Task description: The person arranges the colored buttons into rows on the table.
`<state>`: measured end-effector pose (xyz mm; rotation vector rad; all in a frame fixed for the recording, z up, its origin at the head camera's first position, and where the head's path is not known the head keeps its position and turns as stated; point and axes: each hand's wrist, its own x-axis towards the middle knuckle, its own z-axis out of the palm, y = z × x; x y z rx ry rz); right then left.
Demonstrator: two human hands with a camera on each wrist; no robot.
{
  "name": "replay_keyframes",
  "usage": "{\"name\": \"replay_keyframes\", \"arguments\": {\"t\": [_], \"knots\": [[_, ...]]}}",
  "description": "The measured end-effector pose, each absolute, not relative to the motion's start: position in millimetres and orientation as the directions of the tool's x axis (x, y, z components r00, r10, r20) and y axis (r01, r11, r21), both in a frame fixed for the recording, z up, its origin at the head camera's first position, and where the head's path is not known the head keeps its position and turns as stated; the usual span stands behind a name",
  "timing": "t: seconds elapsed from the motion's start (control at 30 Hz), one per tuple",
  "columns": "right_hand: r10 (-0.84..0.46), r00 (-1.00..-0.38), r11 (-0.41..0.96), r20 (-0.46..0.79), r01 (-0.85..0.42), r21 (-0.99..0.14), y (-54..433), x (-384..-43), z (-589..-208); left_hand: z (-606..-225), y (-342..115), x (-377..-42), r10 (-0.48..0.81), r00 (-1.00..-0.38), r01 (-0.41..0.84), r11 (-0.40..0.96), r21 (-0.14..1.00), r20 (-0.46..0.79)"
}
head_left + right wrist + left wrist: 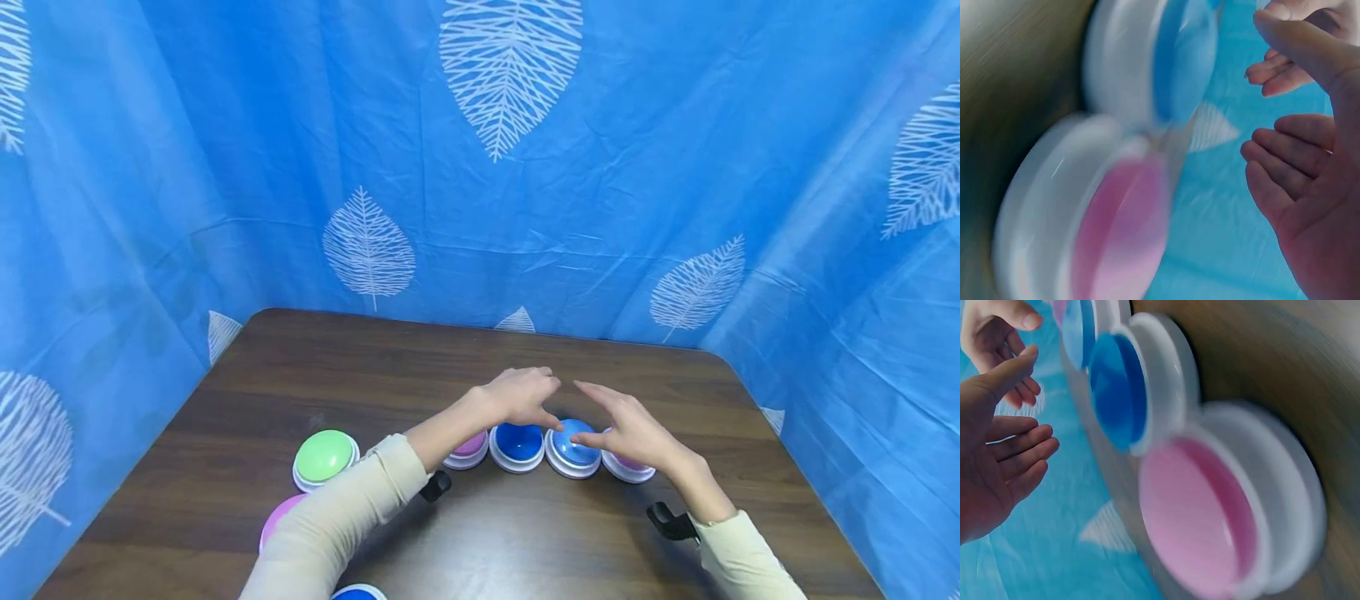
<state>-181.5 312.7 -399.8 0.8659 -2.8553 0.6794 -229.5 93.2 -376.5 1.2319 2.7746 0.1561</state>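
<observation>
We have the light blue button [567, 452] beside the dark blue button [519, 443] on the surface [465, 542], nearer its right edge than its left. Our left hand [521, 395] and right hand [633, 427] hover near them, apart and empty. With the buttons packed this tightly, a careless dip could press or shove a neighbour.

Left sleeve [330, 521] masks part of the near-left pink button [278, 520] | blue button [358, 594] cropped by the head view's bottom edge | right hand [632, 431] partly covers the right-end pink button [628, 472] | foreground pink domes [1194, 515] blurred in both wrist views | left hand [997, 453] cropped by its wrist view's left edge
</observation>
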Motion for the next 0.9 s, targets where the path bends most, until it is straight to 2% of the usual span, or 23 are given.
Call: {"name": "replay_keyframes", "arguments": {"t": [0.3, 0.57, 0.9], "knots": [[-0.578, -0.781, 0.670, 0.238, -0.620, -0.409, 240.1, -200.0, -391.4, -366.7, 1.8, -227.9, 0.646, -0.763, 0.637, 0.753, 0.165, -0.006], [-0.664, -0.716, 0.611, 0.214, -0.685, -0.396, 171.0, -204.9, -390.7, -358.6, -82.4, -209.5, 0.496, -0.867, 0.473, 0.852, 0.225, -0.052], [-0.765, -0.638, 0.581, 0.091, -0.744, -0.329, 84.3, -195.9, -399.6, -371.3, -166.8, -172.9, 0.390, -0.909, 0.345, 0.902, 0.259, -0.147]]}}
